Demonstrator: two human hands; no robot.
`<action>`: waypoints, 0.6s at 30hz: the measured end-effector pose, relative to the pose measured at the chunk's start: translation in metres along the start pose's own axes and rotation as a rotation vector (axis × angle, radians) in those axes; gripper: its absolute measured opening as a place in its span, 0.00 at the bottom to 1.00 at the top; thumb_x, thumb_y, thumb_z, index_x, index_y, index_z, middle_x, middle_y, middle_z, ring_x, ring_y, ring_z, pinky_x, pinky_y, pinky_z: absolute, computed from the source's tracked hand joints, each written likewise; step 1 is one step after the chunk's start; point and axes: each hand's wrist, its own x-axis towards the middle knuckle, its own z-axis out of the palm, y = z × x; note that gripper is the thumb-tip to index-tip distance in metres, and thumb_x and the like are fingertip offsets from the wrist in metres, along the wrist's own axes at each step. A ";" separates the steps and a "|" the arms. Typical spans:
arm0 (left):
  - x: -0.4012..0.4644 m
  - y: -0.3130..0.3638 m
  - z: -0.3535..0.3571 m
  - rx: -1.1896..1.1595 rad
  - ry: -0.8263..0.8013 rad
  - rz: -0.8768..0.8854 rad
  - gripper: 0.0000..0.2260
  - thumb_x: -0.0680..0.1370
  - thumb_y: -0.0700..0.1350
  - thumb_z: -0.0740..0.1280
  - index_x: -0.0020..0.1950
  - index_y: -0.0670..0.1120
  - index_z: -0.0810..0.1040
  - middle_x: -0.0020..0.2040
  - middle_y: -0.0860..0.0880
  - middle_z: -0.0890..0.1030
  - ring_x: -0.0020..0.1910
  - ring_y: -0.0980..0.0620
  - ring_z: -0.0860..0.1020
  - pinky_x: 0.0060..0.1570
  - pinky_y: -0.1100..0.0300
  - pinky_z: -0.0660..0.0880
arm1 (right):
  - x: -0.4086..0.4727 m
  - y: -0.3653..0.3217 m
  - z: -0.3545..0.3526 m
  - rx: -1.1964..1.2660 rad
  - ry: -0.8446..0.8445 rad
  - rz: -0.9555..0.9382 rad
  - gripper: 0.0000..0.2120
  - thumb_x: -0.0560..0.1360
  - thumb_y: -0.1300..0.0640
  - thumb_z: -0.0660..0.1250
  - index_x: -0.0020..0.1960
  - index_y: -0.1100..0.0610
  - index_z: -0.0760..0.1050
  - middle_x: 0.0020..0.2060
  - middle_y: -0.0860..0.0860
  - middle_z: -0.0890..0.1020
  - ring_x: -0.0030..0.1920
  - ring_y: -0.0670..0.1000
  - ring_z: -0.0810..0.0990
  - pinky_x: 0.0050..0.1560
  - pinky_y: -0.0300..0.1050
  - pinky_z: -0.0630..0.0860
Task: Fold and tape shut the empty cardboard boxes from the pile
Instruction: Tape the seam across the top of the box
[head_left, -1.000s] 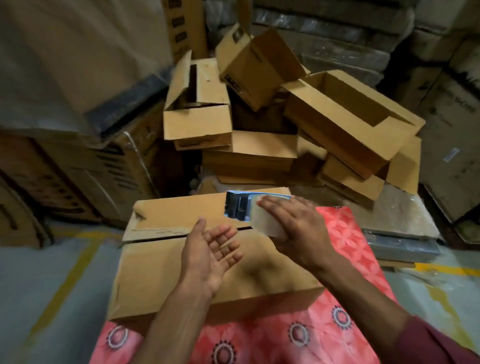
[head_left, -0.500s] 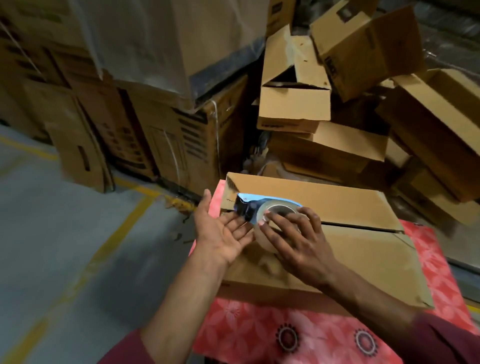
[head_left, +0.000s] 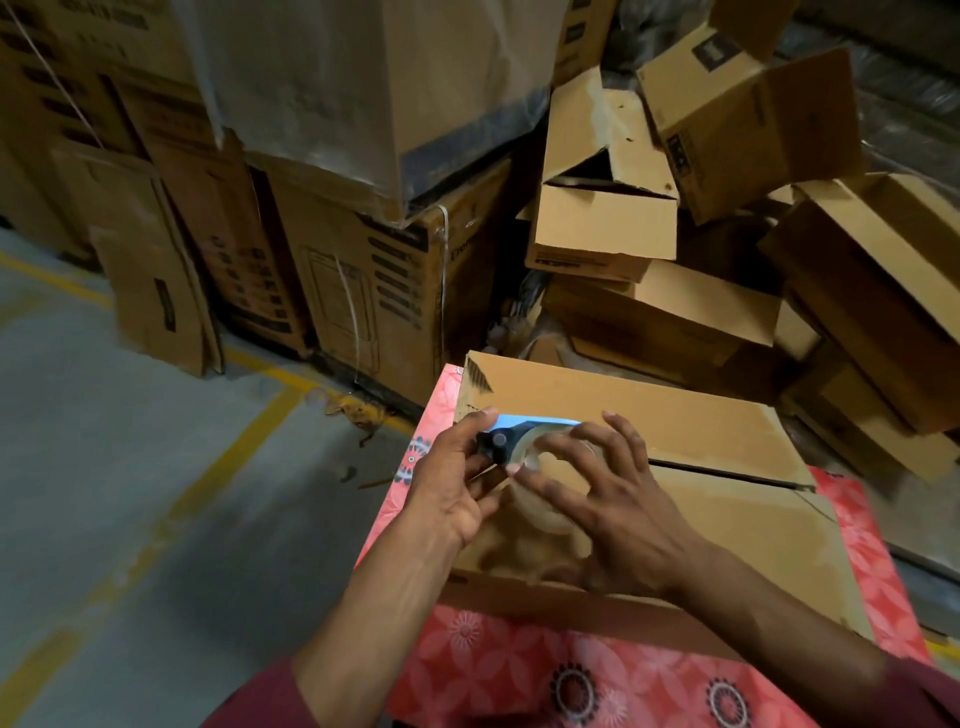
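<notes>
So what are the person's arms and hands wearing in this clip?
Both hands are bare: no gloves, rings or watch are visible on the left hand or the right hand. Dark maroon sleeves are pushed up, leaving both forearms uncovered.

both hands grip tape dispenser | over folded box | pile behind

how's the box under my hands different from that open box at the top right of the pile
The box under the hands lies flat on the red floral cloth with its top flaps folded shut, a dark seam between them; the open box in the pile sits tilted on other boxes with a flap standing up. The tilted one shows a dark printed label; the flat one's top is plain. Both are brown cardboard.
</notes>
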 end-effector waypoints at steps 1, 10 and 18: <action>0.001 0.001 -0.001 -0.001 -0.010 0.007 0.20 0.74 0.50 0.77 0.62 0.44 0.82 0.51 0.44 0.87 0.50 0.44 0.85 0.46 0.52 0.81 | 0.005 0.001 -0.011 0.136 -0.001 0.085 0.39 0.72 0.27 0.67 0.76 0.47 0.69 0.71 0.56 0.74 0.69 0.62 0.70 0.72 0.67 0.63; -0.006 0.001 0.007 0.034 -0.208 0.023 0.15 0.75 0.48 0.73 0.60 0.44 0.81 0.44 0.47 0.87 0.40 0.49 0.85 0.44 0.54 0.78 | 0.056 0.068 -0.046 1.232 -0.796 0.792 0.27 0.74 0.34 0.68 0.69 0.44 0.76 0.60 0.51 0.84 0.58 0.58 0.85 0.60 0.62 0.81; -0.003 0.002 -0.002 -0.011 -0.272 0.102 0.22 0.71 0.48 0.78 0.62 0.41 0.81 0.50 0.43 0.82 0.45 0.48 0.82 0.48 0.54 0.81 | 0.059 0.058 -0.043 1.140 -0.694 0.619 0.20 0.71 0.59 0.81 0.61 0.53 0.81 0.50 0.56 0.87 0.47 0.59 0.86 0.48 0.53 0.82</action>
